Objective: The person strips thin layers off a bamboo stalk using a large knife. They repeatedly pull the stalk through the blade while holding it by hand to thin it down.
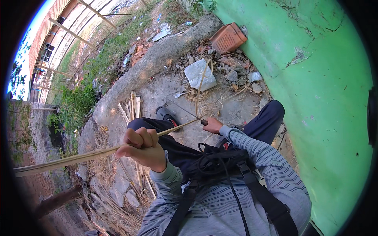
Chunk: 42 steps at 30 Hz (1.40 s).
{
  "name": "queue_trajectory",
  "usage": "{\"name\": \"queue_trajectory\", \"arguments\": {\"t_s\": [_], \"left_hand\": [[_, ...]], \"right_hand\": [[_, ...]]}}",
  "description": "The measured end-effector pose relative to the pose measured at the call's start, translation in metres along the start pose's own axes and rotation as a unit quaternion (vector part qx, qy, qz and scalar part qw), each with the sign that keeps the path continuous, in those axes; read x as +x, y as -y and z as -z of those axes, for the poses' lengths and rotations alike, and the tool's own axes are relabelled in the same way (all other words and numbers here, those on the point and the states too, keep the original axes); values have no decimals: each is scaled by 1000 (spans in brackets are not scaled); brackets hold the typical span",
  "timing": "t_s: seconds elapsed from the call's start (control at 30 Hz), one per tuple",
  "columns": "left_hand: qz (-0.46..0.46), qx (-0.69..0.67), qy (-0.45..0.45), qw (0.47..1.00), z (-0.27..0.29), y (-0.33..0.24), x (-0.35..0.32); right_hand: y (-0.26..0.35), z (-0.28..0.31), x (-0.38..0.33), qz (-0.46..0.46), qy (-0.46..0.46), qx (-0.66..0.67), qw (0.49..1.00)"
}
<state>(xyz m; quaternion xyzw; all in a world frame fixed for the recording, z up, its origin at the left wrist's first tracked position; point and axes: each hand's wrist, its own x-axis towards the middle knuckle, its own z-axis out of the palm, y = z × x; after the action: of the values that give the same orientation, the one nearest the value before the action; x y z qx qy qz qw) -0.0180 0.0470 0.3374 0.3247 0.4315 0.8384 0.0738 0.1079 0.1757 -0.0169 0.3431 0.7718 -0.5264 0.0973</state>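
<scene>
My left hand (142, 148) is closed around a long pale bamboo strip (75, 159), which runs from the left edge of the view toward my right hand. In my right hand (214, 125), the dark handle of a knife (184, 109) is gripped. Its thin blade points away to the far left and crosses the strip's far end. From that crossing a thin peeled sliver (201, 86) rises and bends over in front of a white block (200, 74). My legs are bent on both sides of the work.
Several split bamboo pieces (136, 105) lie beside my shoe (167, 115). Curly shavings (210, 103), rubble and a white plastic fork (179, 94) litter the concrete. An orange hollow brick (229, 38) leans near the green wall (315, 98) on the right. A low concrete ridge (157, 59) curves beyond.
</scene>
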Motion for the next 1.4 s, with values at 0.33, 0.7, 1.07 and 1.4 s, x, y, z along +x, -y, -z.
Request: {"name": "queue_trajectory", "arguments": {"t_s": [0.33, 0.7, 1.07, 1.4], "left_hand": [[42, 8, -28, 999, -12, 1, 11], [23, -18, 39, 999, -9, 8, 4], [12, -2, 41, 999, -10, 3, 0], [18, 26, -107, 994, 23, 0, 17]], "right_hand": [[-19, -7, -9, 18, -27, -7, 999], [-73, -17, 13, -54, -21, 20, 998], [-62, -12, 0, -35, 12, 5, 999], [-81, -25, 10, -92, 3, -42, 995]]}}
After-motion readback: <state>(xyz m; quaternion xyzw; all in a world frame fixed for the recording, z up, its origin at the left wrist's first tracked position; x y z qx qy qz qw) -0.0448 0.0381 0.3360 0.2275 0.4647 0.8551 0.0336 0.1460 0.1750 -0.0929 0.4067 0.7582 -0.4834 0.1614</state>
